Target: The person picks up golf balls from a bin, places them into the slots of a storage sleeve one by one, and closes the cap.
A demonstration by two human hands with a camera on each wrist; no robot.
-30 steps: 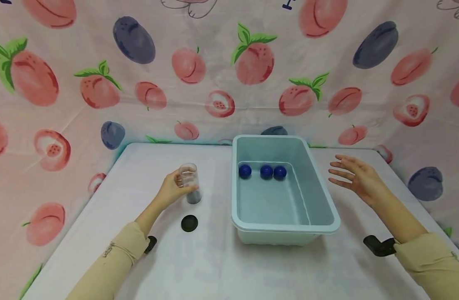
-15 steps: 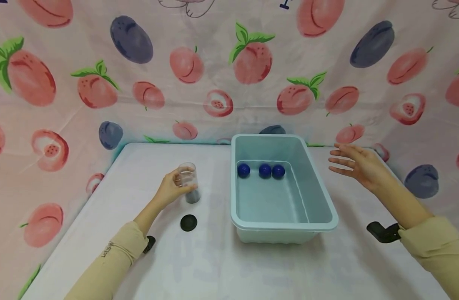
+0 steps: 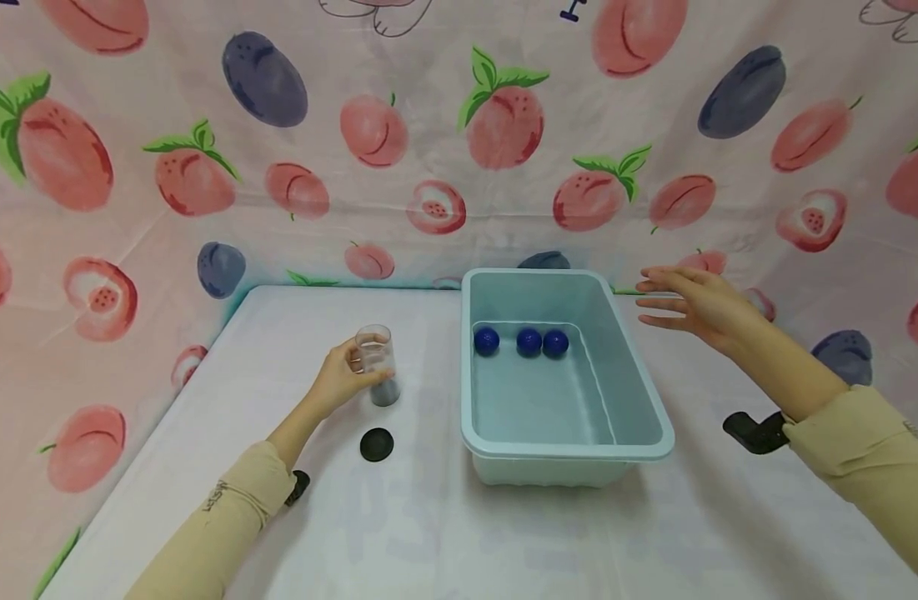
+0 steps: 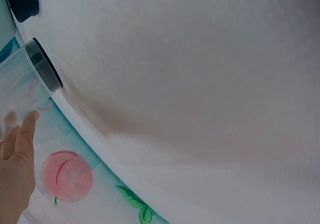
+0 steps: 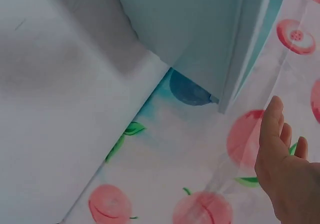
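Clear cup [image 3: 376,360] upright on the worktop [image 3: 428,517], left of the tub [image 3: 639,392]; left hand [image 3: 342,377] fingers wrapped round it, likely steadying it. Black lid [image 3: 377,444] lies nearby. Right hand [image 3: 699,304] hovers beside the tub, fingers spread, empty. Three blue balls [image 3: 529,342] inside.

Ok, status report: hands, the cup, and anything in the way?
Left hand grips clear cup, upright on table. Right hand open, raised beside tub, holding nothing. Black lid lies near cup; three blue balls in tub.
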